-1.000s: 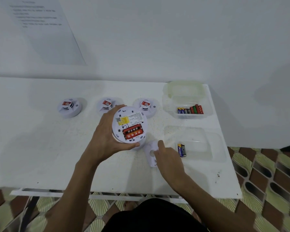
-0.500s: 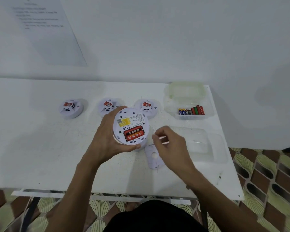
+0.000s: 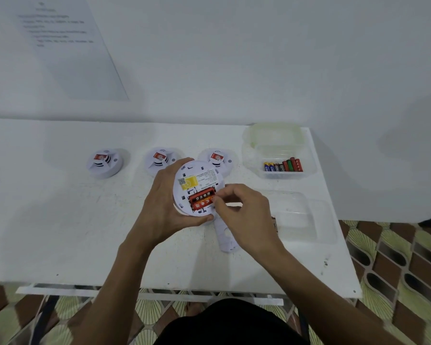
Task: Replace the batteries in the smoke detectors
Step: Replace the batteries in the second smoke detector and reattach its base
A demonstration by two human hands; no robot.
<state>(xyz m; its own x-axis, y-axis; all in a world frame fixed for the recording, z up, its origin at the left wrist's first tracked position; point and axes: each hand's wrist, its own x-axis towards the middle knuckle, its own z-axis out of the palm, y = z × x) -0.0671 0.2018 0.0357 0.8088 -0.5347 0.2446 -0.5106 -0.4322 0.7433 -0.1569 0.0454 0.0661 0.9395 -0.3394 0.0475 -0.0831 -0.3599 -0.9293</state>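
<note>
My left hand (image 3: 159, 210) grips a white round smoke detector (image 3: 197, 176), held back side up just above the table. Its open compartment holds two red batteries (image 3: 200, 199). The curled fingers of my right hand (image 3: 244, 210) pinch at the right end of the lower red battery. The detector's white mounting plate (image 3: 225, 239) lies on the table, partly under my right hand. Three more smoke detectors stand in a row behind: left (image 3: 104, 161), middle (image 3: 159, 158) and right (image 3: 218, 158).
A clear tub (image 3: 279, 149) at the back right holds several blue, red and green batteries (image 3: 283, 166). A second clear tray (image 3: 306, 220) sits nearer, right of my right hand. The white table (image 3: 60, 220) ends at its right edge just past the tray.
My right hand lifted off the mounting plate and moved up and left to the red batteries in the detector. My left hand kept holding the detector.
</note>
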